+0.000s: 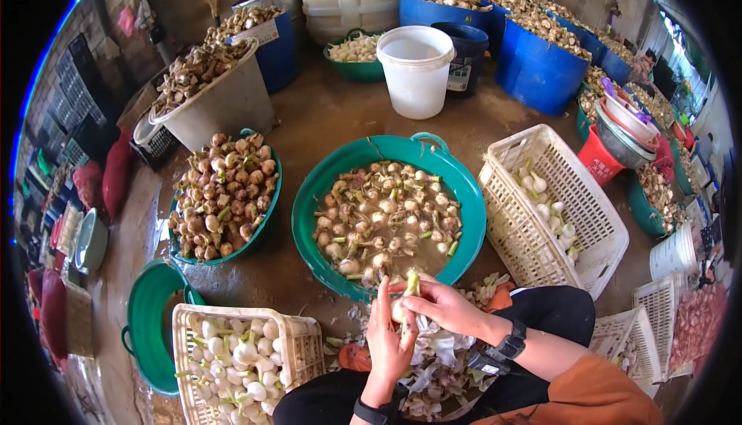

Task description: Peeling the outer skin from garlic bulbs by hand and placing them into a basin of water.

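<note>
Between both hands, near the tub's front rim, is a pale garlic bulb (pixel 400 311) with a short green stem pointing up. My right hand (pixel 445 304) grips it from the right, thumb across the bulb. My left hand (pixel 389 332) touches its left side with fingers extended. Just beyond them stands a green plastic tub (pixel 302 216) of murky water with unpeeled garlic bulbs (pixel 388 206) in it. Stripped garlic skins (pixel 443 347) lie in a heap below the hands. A cream plastic crate (pixel 313 344) at lower left holds white, peeled bulbs (pixel 244 352).
At right, a slatted crate (pixel 522 251) holds several white bulbs. A tub of dirty bulbs (pixel 226 193) stands left, above an empty green tub (pixel 145 320). Beyond are a white bucket (pixel 414 77) and blue drums (pixel 536 68) heaped with garlic. A person (pixel 642 68) is far right.
</note>
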`<act>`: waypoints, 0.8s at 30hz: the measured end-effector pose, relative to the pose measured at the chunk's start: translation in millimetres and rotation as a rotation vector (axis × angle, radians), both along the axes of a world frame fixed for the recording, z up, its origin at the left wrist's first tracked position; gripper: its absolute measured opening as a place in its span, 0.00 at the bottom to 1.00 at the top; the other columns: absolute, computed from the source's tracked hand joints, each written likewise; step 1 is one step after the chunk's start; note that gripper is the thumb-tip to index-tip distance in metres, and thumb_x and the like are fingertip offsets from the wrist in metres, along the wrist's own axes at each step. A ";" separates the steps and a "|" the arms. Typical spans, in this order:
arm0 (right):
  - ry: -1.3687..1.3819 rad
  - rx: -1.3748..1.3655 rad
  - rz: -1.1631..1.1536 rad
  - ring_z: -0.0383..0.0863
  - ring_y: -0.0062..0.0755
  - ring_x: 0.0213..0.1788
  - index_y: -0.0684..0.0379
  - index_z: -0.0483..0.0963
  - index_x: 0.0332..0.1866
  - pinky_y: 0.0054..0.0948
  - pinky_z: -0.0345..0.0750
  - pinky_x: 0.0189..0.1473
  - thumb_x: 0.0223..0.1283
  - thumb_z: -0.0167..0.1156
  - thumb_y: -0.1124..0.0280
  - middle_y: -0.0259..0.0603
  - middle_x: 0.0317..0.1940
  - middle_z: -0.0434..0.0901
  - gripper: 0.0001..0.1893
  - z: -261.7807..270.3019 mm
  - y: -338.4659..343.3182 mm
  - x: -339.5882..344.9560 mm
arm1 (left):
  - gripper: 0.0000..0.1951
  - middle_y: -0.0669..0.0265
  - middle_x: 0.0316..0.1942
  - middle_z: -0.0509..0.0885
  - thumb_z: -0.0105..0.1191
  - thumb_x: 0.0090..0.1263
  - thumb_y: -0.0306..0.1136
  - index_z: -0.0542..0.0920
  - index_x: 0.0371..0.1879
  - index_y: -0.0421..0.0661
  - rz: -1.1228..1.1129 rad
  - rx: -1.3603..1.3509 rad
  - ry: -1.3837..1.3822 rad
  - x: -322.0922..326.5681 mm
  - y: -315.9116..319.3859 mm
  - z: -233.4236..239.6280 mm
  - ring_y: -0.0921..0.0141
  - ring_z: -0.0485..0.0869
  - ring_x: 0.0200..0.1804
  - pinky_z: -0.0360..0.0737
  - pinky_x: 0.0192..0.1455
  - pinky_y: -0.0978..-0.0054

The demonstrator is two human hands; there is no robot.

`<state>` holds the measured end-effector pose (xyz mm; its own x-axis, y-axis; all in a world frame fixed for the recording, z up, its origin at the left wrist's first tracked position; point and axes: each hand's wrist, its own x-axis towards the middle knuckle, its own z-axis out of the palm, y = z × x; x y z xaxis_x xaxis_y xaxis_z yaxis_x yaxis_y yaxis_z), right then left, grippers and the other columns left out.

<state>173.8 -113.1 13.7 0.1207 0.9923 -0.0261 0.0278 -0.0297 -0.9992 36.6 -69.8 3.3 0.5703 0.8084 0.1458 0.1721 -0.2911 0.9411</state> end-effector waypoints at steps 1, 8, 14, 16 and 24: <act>0.007 -0.025 0.021 0.71 0.21 0.41 0.66 0.72 0.47 0.20 0.68 0.46 0.64 0.50 0.67 0.32 0.41 0.71 0.13 0.5 1.4 -1.6 | 0.26 0.64 0.48 0.71 0.46 0.68 0.34 0.57 0.64 0.42 0.021 -0.191 -0.163 1.8 -2.8 -3.8 0.73 0.71 0.50 0.69 0.53 0.77; -0.125 -0.017 -0.014 0.72 0.17 0.32 0.66 0.75 0.39 0.21 0.70 0.36 0.60 0.55 0.71 0.31 0.28 0.76 0.09 2.8 6.6 -2.2 | 0.22 0.69 0.31 0.73 0.38 0.71 0.44 0.62 0.59 0.46 -0.026 -0.824 -0.464 -9.9 4.1 -9.8 0.81 0.66 0.21 0.63 0.22 0.85; 0.060 -0.178 0.054 0.67 0.16 0.25 0.65 0.75 0.40 0.22 0.67 0.28 0.59 0.56 0.69 0.29 0.22 0.71 0.10 -0.2 0.9 -4.9 | 0.24 0.66 0.37 0.77 0.37 0.69 0.54 0.66 0.53 0.48 -0.114 -0.906 -0.422 -22.2 24.0 -6.8 0.80 0.72 0.26 0.66 0.19 0.88; 0.332 -0.284 0.166 0.69 0.19 0.29 0.62 0.73 0.46 0.22 0.68 0.32 0.61 0.55 0.69 0.31 0.27 0.72 0.12 -0.5 0.1 -0.2 | 0.21 0.67 0.28 0.77 0.32 0.72 0.46 0.66 0.53 0.43 -0.168 -1.008 -0.440 -17.4 28.4 -1.6 0.79 0.70 0.20 0.66 0.21 0.84; 0.282 -0.118 0.051 0.73 0.21 0.43 0.65 0.70 0.50 0.24 0.71 0.46 0.62 0.50 0.71 0.36 0.42 0.75 0.13 4.2 1.5 -8.9 | 0.20 0.63 0.42 0.69 0.57 0.62 0.36 0.58 0.41 0.45 0.060 -0.653 -0.328 -14.5 10.6 -17.1 0.78 0.66 0.38 0.69 0.41 0.80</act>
